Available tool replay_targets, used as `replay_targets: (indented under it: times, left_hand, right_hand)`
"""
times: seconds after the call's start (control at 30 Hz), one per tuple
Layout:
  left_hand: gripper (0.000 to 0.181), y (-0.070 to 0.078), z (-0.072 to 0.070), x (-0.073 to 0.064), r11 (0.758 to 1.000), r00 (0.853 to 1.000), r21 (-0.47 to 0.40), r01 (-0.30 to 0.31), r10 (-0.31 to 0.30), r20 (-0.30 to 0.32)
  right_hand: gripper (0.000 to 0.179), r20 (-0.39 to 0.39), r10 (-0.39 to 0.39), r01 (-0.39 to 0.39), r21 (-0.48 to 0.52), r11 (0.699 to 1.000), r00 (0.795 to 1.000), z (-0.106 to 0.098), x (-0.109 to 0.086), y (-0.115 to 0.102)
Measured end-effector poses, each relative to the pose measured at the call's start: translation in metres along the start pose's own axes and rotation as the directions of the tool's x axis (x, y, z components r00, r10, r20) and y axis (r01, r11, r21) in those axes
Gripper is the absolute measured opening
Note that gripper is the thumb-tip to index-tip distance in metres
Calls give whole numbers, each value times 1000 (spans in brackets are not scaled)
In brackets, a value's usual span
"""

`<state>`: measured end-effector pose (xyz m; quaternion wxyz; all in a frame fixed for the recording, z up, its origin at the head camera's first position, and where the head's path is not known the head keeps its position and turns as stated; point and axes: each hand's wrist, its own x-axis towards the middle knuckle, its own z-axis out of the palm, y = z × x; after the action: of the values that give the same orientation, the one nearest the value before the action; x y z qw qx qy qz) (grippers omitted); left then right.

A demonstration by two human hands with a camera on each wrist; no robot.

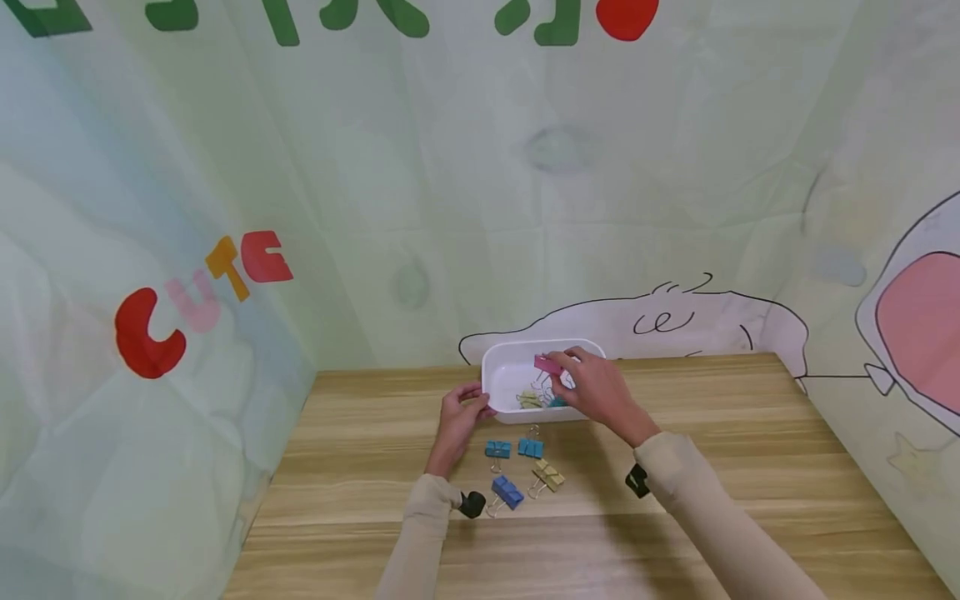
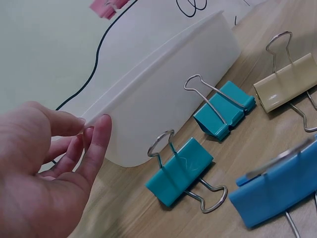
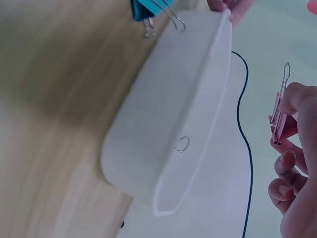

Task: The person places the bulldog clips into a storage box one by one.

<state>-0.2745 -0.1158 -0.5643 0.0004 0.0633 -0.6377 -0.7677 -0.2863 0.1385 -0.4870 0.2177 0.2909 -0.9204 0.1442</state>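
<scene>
My right hand (image 1: pixel 596 385) pinches a pink binder clip (image 1: pixel 548 364) over the white plastic bin (image 1: pixel 497 403). In the right wrist view the pink clip (image 3: pixel 280 116) sits between thumb and fingers, its wire handle pointing up. At the bin's near left corner my left hand (image 1: pixel 459 417) grips the rim between thumb and fingertips, which shows close up in the left wrist view. Inside the bin lie a yellow binder clip (image 1: pixel 529 400), a partly hidden teal clip (image 1: pixel 558 402) and silver wire handles.
In front of the bin, two teal clips (image 2: pixel 181 171), a yellow clip (image 2: pixel 287 82) and a blue clip (image 2: pixel 277 183) lie on the wooden table (image 1: pixel 360 467). Behind the bin hangs a printed cloth backdrop (image 1: pixel 420 208), and more cloth stands at both sides.
</scene>
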Motion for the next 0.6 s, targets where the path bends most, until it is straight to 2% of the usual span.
replay_targets:
  times: [0.3, 0.47, 0.6]
  left_hand:
    - [37, 4, 0, -2, 1000, 1000, 5, 6, -6, 14]
    - [38, 2, 0, -1, 1000, 1000, 10, 12, -12, 8]
    - [38, 1, -1, 0, 1000, 1000, 16, 16, -16, 7]
  right_hand:
    - [45, 36, 30, -29, -6, 1000, 999, -2, 26, 1]
    - [44, 59, 53, -54, 10, 999, 997, -1, 33, -1]
    - [43, 37, 48, -48, 20, 999, 998, 1, 35, -1]
